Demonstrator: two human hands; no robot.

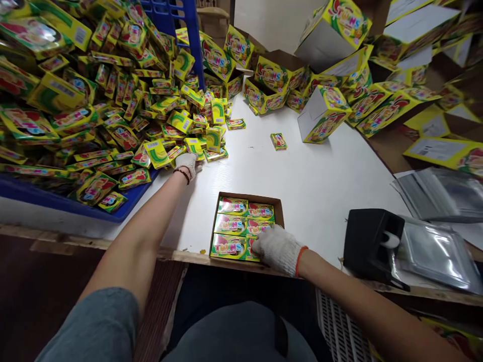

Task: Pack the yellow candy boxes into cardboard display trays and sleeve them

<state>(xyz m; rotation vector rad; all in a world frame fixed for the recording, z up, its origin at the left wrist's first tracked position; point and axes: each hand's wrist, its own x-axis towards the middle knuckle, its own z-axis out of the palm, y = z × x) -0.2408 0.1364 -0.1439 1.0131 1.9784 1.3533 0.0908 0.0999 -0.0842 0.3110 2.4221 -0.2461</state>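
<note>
An open brown carton (279, 213) sits at the table's front edge, holding several small TWINS boxes (231, 224) in two columns. My right hand (279, 249), in a white knitted glove with an orange cuff, rests over the carton's lower right corner; its fingertips touch the box there, and whether they grip it is unclear. My left hand (188, 165), gloved and with a dark red bracelet, reaches to the front edge of a large pile of small yellow-green boxes (156, 154). Its fingers point right, partly spread beside the boxes, with no box visibly held.
A blue crate (126, 211) overflows with small boxes at the left. One lone box (278, 141) lies mid-table. Larger display cartons (324, 113) crowd the back and right. A black tape dispenser (368, 246) and clear plastic sheets (439, 254) lie at the right.
</note>
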